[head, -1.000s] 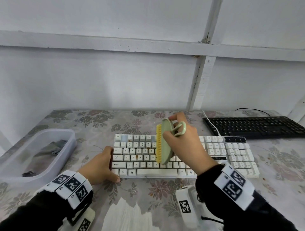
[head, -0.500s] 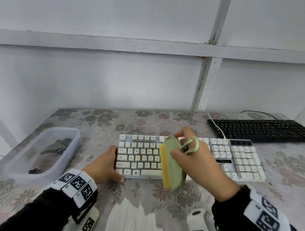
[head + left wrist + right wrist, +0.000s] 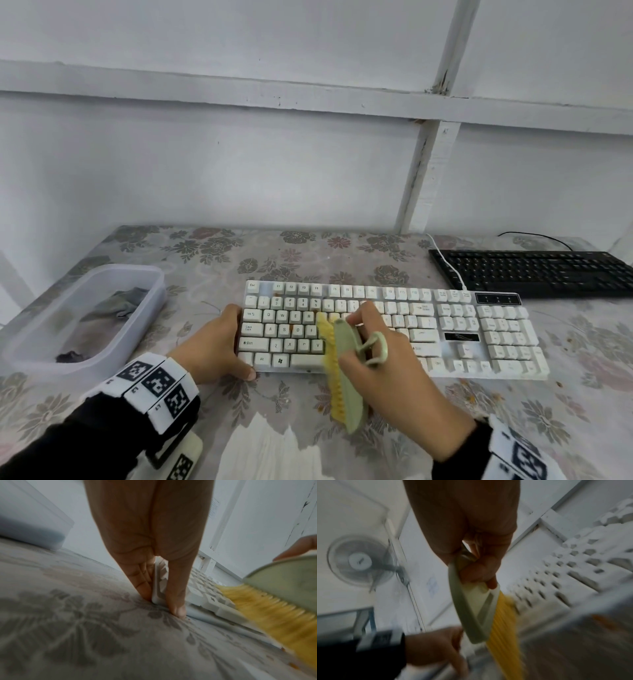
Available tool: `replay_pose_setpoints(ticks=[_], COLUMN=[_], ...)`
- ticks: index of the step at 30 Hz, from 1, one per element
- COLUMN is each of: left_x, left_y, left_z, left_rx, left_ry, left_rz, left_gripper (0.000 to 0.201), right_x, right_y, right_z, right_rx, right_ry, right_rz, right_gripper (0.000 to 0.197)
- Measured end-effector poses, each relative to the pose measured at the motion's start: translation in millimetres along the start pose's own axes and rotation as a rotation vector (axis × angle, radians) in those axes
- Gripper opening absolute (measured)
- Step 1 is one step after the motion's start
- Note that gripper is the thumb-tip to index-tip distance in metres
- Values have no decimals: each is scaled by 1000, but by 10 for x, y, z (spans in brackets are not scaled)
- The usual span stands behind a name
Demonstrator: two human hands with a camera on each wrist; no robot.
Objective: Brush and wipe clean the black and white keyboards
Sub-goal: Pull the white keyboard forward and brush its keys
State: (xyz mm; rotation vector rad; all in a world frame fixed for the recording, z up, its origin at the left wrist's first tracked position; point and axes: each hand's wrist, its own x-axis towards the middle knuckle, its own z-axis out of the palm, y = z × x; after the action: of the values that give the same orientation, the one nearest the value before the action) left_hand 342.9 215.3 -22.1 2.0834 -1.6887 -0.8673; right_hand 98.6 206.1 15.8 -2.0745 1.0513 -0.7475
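A white keyboard [image 3: 479,329] lies across the middle of the flowered table, with brown stains among its left keys. My left hand [image 3: 219,346] grips its near left corner, thumb on the front edge and fingers along the side [image 3: 147,588]. My right hand [image 3: 387,370] holds a pale green brush [image 3: 346,373] with yellow bristles [image 3: 267,614] by its loop handle. The brush hangs over the keyboard's front edge, bristles facing left. A black keyboard [image 3: 534,272] lies at the back right.
A clear plastic tub [image 3: 85,315] with a grey cloth [image 3: 116,303] inside stands at the left. A stack of white paper [image 3: 270,448] lies at the near edge. The white keyboard's cable [image 3: 445,263] runs back toward the wall. A fan [image 3: 359,561] shows in the right wrist view.
My right hand has swept the brush toward me across the keys, from the upper rows to the front edge. The left hand has stayed on the keyboard's corner.
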Motion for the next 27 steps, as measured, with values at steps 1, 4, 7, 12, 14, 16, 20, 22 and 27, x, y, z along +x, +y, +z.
replay_pose_setpoints(ticks=[1,4,7,12,14,16,20,22,27], left_x=[2,9,-2,-17,-11,-13,-11,-7,-5], left_y=[-1,-8,7,18,15,14,7,2,6], left_z=[1,6,3,-1,1,2,3,7,5], left_rx=[-2,-14,-4,-1,-3,-2,1,3,12], left_ry=[0,-4,0,1,1,4,8,10,8], left_rz=[-1,-6,-8,-11,-11,-10,-12,-15,-16], left_gripper=[84,86,85,86,87,86,86,86,84], right_x=[17,205,453,471,379,246,62,126,503], right_y=[-37,-164,-205,-107,-67,-50,-132,-205,-300], right_z=[-43,-196,-246,-113,-91,-96,-168,-250,-348], right_rx=[9,47,22,-21,-5,-15,5,20,38], right_ry=[11,122,226,156,88,11,-84,-25,238], right_rz=[5,-5,-28,-16,2,27,54,51,1], right_gripper=[12,15,17,12,12,12,13,11,18])
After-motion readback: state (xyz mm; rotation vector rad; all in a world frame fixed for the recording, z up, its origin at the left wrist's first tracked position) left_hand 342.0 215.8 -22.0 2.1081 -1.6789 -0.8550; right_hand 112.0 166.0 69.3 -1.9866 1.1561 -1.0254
